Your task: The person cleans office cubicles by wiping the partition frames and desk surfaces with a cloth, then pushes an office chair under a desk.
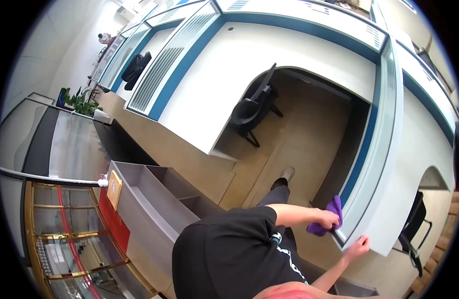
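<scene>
Left hand [330,219] is clutching a purple cloth [335,205] against the partition [373,192]; right hand [358,247] is touching its edge beside that grip, can't tell how closed.

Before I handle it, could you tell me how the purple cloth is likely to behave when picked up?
The purple cloth will probably be floppy, since it bunches around the left hand. It looks likely light, since one hand holds it. It also seems unlikely to roll, given its loose, irregular edges.
</scene>
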`<move>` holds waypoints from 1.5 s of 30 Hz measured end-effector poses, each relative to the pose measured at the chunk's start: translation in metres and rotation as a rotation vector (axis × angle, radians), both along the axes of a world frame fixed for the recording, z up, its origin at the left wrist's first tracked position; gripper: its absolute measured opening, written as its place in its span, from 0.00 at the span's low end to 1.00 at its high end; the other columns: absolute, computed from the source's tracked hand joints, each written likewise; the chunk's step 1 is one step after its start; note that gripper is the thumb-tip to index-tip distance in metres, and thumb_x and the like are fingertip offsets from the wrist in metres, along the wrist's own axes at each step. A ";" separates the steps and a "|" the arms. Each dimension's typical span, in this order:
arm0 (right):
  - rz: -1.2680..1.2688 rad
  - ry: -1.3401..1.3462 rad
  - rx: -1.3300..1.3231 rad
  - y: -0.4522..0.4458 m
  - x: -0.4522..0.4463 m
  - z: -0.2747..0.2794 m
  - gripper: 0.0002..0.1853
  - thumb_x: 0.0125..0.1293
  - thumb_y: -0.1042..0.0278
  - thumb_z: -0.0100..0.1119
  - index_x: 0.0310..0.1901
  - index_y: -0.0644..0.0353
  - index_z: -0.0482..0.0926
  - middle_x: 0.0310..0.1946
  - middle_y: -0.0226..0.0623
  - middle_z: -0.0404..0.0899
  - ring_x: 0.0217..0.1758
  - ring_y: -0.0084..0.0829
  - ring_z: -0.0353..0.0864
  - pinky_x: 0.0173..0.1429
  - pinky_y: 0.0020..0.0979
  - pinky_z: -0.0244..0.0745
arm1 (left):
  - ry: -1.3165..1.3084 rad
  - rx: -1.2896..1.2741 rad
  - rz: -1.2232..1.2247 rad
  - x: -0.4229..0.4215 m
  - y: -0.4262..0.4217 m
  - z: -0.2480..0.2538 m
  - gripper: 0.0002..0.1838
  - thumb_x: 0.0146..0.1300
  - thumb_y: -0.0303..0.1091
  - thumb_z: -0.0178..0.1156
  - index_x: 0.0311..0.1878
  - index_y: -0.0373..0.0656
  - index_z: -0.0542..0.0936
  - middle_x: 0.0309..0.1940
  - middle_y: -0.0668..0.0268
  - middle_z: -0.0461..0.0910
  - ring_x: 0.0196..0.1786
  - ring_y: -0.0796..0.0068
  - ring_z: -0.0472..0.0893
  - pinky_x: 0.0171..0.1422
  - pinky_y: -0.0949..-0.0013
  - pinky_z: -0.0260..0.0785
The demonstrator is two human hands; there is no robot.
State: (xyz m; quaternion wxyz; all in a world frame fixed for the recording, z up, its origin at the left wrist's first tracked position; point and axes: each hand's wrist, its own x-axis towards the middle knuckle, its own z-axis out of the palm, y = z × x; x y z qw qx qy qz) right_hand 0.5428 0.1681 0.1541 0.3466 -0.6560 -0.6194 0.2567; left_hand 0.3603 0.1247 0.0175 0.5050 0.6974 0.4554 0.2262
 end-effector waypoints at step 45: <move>-0.349 0.630 0.000 0.393 -0.179 0.081 0.29 0.84 0.59 0.37 0.17 0.50 0.54 0.10 0.25 0.54 0.13 0.18 0.47 0.20 0.25 0.42 | -0.708 0.222 0.878 -0.375 0.684 0.128 0.24 0.70 0.34 0.65 0.67 0.42 0.78 0.66 0.62 0.63 0.69 0.65 0.69 0.73 0.68 0.64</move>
